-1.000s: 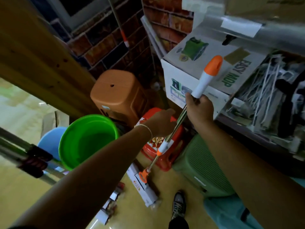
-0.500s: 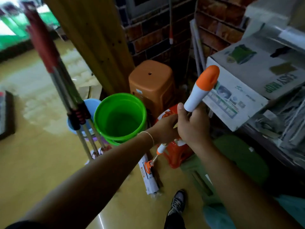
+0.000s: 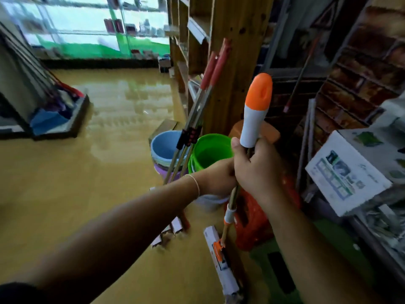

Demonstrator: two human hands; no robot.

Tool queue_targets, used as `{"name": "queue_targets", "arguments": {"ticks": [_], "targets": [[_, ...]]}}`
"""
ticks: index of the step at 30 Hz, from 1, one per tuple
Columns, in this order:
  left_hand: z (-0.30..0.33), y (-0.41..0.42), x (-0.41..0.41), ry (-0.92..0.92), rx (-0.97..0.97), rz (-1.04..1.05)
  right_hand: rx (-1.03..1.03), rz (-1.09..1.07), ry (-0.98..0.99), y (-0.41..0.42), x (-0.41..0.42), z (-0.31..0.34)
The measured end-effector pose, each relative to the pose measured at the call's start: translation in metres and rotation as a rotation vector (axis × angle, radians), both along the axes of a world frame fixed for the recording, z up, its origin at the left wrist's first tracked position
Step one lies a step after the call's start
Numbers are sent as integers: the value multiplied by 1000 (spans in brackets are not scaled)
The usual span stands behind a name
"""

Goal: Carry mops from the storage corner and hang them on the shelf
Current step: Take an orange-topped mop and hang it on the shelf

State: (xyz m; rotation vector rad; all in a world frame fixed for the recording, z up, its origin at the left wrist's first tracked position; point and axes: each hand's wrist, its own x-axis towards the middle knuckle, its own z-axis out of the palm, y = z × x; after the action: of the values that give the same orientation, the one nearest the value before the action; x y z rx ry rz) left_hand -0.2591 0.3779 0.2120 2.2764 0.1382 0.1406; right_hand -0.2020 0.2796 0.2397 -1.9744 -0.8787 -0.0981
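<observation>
Orange-capped mop (image 3: 255, 110) held upright in both hands.

Right hand (image 3: 255, 170) wraps its fingers round the metal pole just below the white grip; left hand (image 3: 217, 178) curls round it right alongside. Its flat head (image 3: 221, 262) sits low over the yellow floor (image 3: 92, 172), beside a green bucket (image 3: 208, 152) and red-handled mops (image 3: 197, 119) leaning on a wooden post (image 3: 236, 51).

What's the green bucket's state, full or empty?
Looks empty. The green bucket stands upright with its mouth open, and the inner wall in view is bare green. The left hand hides its bottom, so a little water can't be ruled out.
</observation>
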Motion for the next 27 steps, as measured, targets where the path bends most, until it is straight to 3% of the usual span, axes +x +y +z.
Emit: {"name": "queue_targets", "arguments": {"ticks": [3, 15, 27], "targets": [[11, 22, -64, 17, 26, 67, -22, 123, 12, 29, -52, 15], [23, 95, -303, 36, -172, 509, -45, 640, 149, 141, -245, 38], [42, 144, -467, 82, -146, 953, 39, 974, 166, 230, -397, 68]]}}
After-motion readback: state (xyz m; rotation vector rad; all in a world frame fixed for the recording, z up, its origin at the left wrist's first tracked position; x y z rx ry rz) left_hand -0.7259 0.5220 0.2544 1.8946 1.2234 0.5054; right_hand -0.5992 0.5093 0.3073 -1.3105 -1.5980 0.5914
